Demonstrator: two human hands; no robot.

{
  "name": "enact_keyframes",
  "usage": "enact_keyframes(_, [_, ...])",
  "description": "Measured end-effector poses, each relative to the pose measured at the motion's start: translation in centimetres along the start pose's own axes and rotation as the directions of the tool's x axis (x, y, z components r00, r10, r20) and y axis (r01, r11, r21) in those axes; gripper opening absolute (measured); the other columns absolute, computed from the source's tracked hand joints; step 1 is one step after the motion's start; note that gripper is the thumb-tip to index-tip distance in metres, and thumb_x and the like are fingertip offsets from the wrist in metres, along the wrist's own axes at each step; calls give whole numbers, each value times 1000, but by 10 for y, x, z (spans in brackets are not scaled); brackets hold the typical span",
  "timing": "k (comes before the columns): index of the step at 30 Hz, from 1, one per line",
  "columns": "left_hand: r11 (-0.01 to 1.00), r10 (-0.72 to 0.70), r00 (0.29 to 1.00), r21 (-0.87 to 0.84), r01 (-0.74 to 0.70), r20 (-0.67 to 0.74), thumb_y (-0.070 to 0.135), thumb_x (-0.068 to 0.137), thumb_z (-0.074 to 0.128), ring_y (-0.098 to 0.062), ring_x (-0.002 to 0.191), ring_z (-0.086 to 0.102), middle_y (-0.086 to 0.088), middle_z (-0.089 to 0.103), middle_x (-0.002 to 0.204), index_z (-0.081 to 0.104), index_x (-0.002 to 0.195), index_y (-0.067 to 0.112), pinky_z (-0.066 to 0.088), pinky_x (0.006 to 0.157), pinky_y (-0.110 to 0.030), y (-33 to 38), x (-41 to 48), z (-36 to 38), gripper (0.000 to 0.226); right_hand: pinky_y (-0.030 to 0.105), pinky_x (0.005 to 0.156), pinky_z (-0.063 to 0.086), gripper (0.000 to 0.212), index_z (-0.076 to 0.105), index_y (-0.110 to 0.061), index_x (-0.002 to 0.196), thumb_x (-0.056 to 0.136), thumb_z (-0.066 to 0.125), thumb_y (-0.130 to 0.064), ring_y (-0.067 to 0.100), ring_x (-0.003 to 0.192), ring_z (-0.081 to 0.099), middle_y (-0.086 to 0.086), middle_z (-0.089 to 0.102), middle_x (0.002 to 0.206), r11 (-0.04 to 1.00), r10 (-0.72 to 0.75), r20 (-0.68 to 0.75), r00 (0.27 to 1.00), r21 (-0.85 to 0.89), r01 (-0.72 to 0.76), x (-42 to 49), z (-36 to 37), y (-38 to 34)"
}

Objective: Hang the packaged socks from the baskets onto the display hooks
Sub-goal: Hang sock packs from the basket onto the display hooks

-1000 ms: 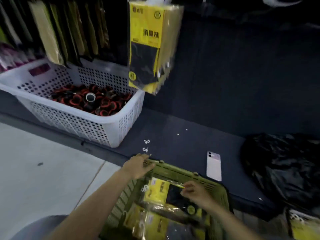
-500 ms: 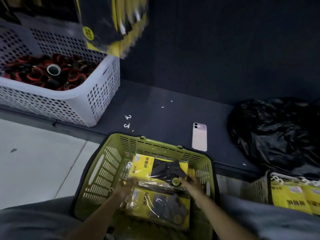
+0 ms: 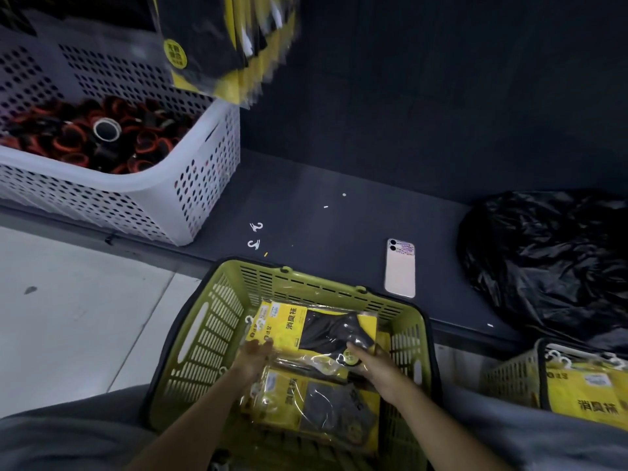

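Hands meet inside the green basket (image 3: 210, 331), which sits on the pale floor against a dark ledge (image 3: 339, 232). The sock pack (image 3: 306, 326) on top lies flat across the basket. The left hand (image 3: 253, 356) has its fingers curled over the pack's near-left edge, and the right hand (image 3: 368, 360) grips its near-right corner by a round yellow sticker. A second sock pack (image 3: 323, 409) lies beneath it, closer to the person. On the ledge to the left stands a white basket (image 3: 163, 198) full of red and black rolls (image 3: 85, 137), with hanging sock packs (image 3: 231, 45) blurred above its right corner. A phone (image 3: 400, 268) lies face down just behind the green basket, between two loose white hooks (image 3: 255, 235) and a black plastic bag (image 3: 550, 266). At far right another slatted basket (image 3: 509, 379) holds more yellow packs (image 3: 594, 399).
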State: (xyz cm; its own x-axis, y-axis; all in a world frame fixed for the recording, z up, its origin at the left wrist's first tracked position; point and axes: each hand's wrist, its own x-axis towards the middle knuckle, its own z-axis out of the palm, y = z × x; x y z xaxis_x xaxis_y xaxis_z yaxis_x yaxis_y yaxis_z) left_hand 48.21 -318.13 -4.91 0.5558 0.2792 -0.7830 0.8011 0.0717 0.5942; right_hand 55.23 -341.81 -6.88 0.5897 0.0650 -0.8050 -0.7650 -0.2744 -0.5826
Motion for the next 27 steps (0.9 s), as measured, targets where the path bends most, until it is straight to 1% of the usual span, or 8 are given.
enact_keyframes(5, [998, -3, 1000, -63, 2, -20, 23, 97, 49, -5, 66, 42, 7, 44, 81, 47, 99, 19, 40, 36, -13, -1, -2, -12, 5, 44, 103, 45, 81, 31, -12, 146, 81, 74, -33, 26, 130, 43, 9, 39, 147, 997, 40, -2, 999, 69, -40, -1, 6, 2])
enact_keyframes(8, [993, -28, 999, -117, 32, 38, 25, 97, 49, -13, 76, 53, -2, 53, 95, 48, 113, 15, 48, 48, -23, -8, 1, -22, 18, 34, 83, 53, 72, 37, -11, 143, 82, 74, -23, 23, 120, 49, 9, 42, 145, 973, 78, 77, 994, 210, -93, 5, 12, 6])
enact_keyframes(11, [986, -52, 996, -157, 64, 77, 30, 97, 49, -31, 103, 57, -18, 52, 124, 46, 129, 11, 52, 70, -35, -16, 3, -27, 37, 41, 97, 48, 66, 42, -9, 137, 81, 74, -22, 28, 119, 55, 12, 49, 140, 977, 66, 39, 997, 199, -73, 4, 16, 10])
enact_keyframes(14, [958, -108, 991, -260, 125, 80, 33, 95, 52, -30, 96, 60, -19, 58, 116, 53, 117, 8, 50, 74, -37, -11, -1, -24, 34, 45, 103, 44, 46, 54, -15, 120, 80, 75, -25, 26, 107, 61, 9, 61, 127, 991, -21, 30, 999, 134, 17, -7, 13, -2])
enact_keyframes(17, [868, -152, 983, -462, 184, 105, 33, 90, 61, -26, 88, 60, -16, 61, 106, 53, 113, 5, 53, 75, -36, -1, -6, -19, 37, 42, 98, 48, 36, 63, -21, 112, 79, 76, -29, 21, 106, 63, 2, 70, 113, 988, -157, 44, 987, 16, 156, -28, 8, -26])
enact_keyframes(19, [722, -183, 967, -643, 255, 178, 30, 85, 67, -31, 96, 61, -21, 61, 111, 56, 116, 3, 54, 84, -39, 9, -13, -16, 43, 36, 95, 48, 35, 67, -19, 109, 77, 77, -30, 16, 103, 65, -3, 73, 105, 970, -241, 62, 969, -15, 242, -46, 3, -45])
enact_keyframes(22, [576, -103, 975, -788, 219, 195, 27, 76, 74, -29, 97, 64, -19, 68, 105, 59, 110, 3, 52, 80, -37, 34, -30, -10, 44, 36, 95, 50, 38, 69, -16, 110, 76, 78, -31, 17, 100, 68, -4, 75, 98, 941, -335, 63, 940, -26, 337, -76, -9, -74])
enact_keyframes(27, [641, 153, 979, -768, 5, 134, 39, 68, 74, -21, 103, 65, -8, 72, 104, 62, 108, 15, 46, 98, -31, 86, -66, -4, 48, 25, 73, 55, 47, 66, -15, 114, 71, 78, -31, 17, 97, 71, 0, 74, 104, 853, -516, 31, 856, 112, 510, -130, -34, -121])
